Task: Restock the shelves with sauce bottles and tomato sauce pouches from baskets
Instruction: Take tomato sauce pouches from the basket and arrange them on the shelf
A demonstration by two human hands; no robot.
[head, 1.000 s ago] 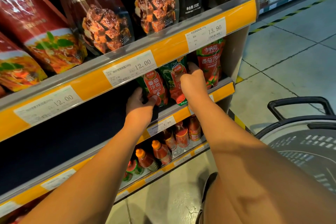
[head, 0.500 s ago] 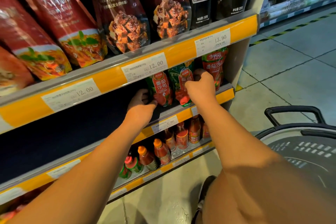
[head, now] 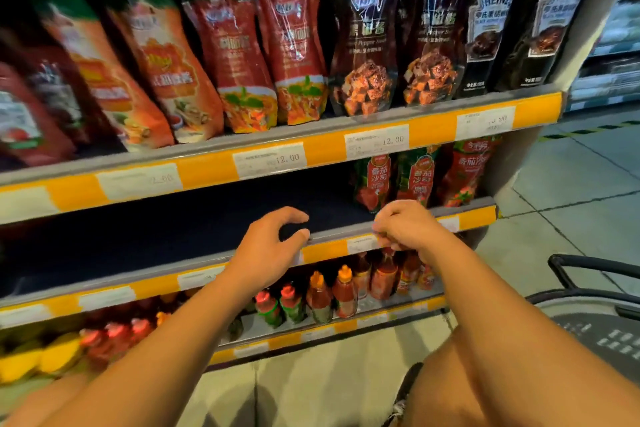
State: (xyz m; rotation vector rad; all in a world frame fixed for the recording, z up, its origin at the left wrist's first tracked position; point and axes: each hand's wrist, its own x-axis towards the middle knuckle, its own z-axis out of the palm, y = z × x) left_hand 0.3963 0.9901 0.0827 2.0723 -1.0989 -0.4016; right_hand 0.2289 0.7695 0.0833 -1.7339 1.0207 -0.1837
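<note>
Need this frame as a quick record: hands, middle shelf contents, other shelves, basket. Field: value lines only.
left hand: left hand in front of the middle shelf edge, fingers loosely curled, holding nothing
right hand: right hand at the same edge, fingers curled; whether it pinches anything cannot be told
middle shelf: three tomato sauce pouches upright at the right end; the rest dark
top shelf: row of standing sauce pouches
bottom shelf: sauce bottles in a row
basket: grey basket at lower right, contents not visible
</note>
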